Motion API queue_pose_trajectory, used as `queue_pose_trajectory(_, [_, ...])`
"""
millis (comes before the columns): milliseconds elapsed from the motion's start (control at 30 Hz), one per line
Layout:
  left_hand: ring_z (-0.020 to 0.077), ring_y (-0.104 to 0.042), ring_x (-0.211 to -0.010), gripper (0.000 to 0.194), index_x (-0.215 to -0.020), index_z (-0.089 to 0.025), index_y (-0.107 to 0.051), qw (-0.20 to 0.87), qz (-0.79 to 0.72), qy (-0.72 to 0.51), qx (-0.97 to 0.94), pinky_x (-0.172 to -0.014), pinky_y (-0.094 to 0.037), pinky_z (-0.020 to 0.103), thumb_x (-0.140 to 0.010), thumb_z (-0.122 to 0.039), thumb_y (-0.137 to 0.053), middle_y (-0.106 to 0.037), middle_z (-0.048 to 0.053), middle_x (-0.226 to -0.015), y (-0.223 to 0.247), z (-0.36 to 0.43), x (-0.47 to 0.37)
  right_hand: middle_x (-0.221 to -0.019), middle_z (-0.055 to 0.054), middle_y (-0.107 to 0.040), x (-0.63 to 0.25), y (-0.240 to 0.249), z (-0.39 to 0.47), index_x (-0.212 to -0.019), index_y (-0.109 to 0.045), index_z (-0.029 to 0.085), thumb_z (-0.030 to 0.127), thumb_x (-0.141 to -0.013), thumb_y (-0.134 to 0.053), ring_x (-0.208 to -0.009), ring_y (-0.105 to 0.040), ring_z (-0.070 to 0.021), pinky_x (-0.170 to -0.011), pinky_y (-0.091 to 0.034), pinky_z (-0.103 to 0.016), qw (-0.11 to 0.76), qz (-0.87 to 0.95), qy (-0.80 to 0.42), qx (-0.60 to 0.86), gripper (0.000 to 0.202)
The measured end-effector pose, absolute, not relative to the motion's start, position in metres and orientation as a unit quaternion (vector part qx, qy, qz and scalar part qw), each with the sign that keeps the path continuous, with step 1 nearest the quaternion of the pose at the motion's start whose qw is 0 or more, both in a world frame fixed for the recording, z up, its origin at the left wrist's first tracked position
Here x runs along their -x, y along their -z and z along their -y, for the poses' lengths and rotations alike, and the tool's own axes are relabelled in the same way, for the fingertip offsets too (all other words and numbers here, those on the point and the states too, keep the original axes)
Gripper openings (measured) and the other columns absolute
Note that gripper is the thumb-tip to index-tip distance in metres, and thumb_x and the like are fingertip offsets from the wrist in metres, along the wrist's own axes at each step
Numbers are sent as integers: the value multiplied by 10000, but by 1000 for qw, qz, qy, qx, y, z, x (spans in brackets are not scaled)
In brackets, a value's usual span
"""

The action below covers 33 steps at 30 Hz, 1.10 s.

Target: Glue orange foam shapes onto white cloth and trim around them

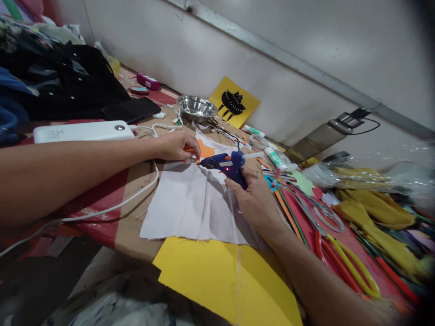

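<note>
My right hand (253, 192) is wrapped round the handle of a blue glue gun (224, 164), which has a small red light lit and a clear glue stick out of its back. The nozzle points left, close to the fingertips of my left hand (179, 146). Those fingers are curled down in a pinch at an orange cutout (206, 149); whether they grip its edge or something smaller is hidden. Under both hands spreads a creased white cloth (176, 199) with frayed edges. A yellow card sheet (217, 267) extends from beneath its near edge.
A steel bowl (196, 108) and a yellow card with a black cutout (234, 103) stand by the wall. A white power bank (83, 131) with cable lies left. Scissors (353, 265), glue sticks (276, 158), yellow cloth (377, 213) and a bottle (317, 138) crowd the right.
</note>
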<state>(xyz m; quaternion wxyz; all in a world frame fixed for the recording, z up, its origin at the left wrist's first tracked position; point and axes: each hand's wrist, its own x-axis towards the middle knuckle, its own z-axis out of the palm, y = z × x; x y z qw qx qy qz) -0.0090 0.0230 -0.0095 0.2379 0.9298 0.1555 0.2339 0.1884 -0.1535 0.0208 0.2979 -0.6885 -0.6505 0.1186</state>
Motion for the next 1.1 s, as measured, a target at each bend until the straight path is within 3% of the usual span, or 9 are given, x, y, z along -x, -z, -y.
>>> queue_pose_trajectory(433, [128, -638, -833, 216, -813, -196, -763, 238, -153, -236, -930, -755, -451, 211, -737, -105, -583, -735, 38, -941, 9, -22, 9, -1170, -163, -682, -193, -14, 151, -1102, -667, 141, 406, -813, -550, -1095, -617, -323, -964, -450, -496, 316, 646, -109, 686, 409])
queue_pose_trajectory(867, [125, -629, -887, 217, -813, -227, -773, 222, -130, -232, -938, -806, -452, 201, -741, -119, -600, -717, 26, -982, 10, -24, 10, -1014, -112, -707, -195, -16, 153, -1044, -663, 167, 409, -815, -562, -904, -638, -269, -864, -486, -474, 344, 620, -187, 680, 348])
queue_pose_trajectory(1100, [122, -631, -879, 267, -827, -218, -770, 212, -125, -231, -941, -803, -445, 200, -723, -70, -573, -718, 25, -981, 9, -22, 10, -1027, -108, -706, -195, -14, 152, -1051, -673, 182, 389, -822, -548, -925, -634, -272, -874, -480, -483, 335, 633, -163, 679, 334])
